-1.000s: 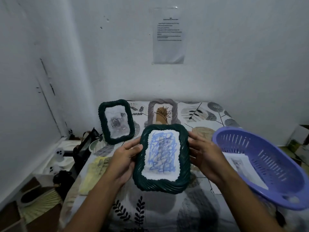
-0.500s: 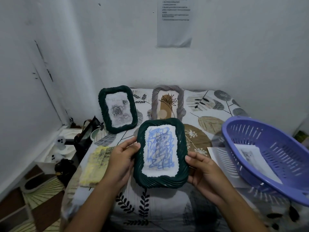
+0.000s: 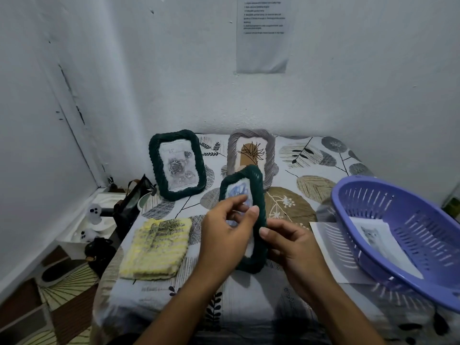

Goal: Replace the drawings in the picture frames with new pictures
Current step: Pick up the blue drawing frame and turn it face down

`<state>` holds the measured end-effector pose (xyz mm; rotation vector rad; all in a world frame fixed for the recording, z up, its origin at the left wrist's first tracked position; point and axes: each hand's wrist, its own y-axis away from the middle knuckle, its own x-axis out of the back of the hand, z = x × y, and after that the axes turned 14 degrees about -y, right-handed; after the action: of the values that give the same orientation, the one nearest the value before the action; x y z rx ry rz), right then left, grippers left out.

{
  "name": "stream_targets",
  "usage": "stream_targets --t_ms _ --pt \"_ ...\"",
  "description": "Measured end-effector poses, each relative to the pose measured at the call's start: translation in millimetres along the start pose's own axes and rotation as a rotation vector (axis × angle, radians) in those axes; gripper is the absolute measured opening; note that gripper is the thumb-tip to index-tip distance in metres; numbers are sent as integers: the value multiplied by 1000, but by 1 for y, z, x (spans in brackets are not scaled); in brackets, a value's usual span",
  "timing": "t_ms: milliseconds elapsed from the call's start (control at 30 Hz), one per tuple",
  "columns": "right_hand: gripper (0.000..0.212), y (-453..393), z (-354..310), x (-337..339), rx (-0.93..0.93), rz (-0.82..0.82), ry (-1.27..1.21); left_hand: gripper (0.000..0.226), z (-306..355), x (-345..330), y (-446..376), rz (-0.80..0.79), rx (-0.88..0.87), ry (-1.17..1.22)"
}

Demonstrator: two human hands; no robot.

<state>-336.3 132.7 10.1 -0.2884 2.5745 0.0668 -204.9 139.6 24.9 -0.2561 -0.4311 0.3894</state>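
I hold a dark green woven picture frame (image 3: 256,185) upright above the table, turned edge-on toward the left. It carries a blue scribbled drawing (image 3: 237,191). My left hand (image 3: 224,235) covers the frame's front, fingers curled over the drawing and the frame's edge. My right hand (image 3: 293,252) grips the frame's lower right side from behind. A second green frame (image 3: 177,165) with a grey rose drawing stands at the back left. A grey frame (image 3: 251,150) with a brown plant picture stands behind the held one. A cat picture (image 3: 378,241) lies in the purple basket (image 3: 410,235).
A yellow woven mat (image 3: 155,247) lies on the table's left. A printed sheet (image 3: 328,247) sits partly under the basket. The leaf-patterned cloth (image 3: 306,202) covers the table. White walls close in behind and left. Dark clutter (image 3: 124,210) fills the floor corner at the left.
The held frame has turned from facing me to nearly edge-on. My left hand moved from its left edge across the front, and the view tilted down.
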Motion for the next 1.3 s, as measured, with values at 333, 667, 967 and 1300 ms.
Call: stream_targets --t_ms 333,667,967,1300 --pt "18 4 1 -12 361 -78 568 28 5 9 -8 -77 186 268" --pt "32 1 -5 -18 501 -83 627 9 -10 15 -14 -136 282 396" --pt "21 -14 -16 9 490 108 665 33 -46 27 -30 -324 495 540" --pt "21 -34 -4 45 -224 259 358 18 -71 21 -35 -441 570 408"
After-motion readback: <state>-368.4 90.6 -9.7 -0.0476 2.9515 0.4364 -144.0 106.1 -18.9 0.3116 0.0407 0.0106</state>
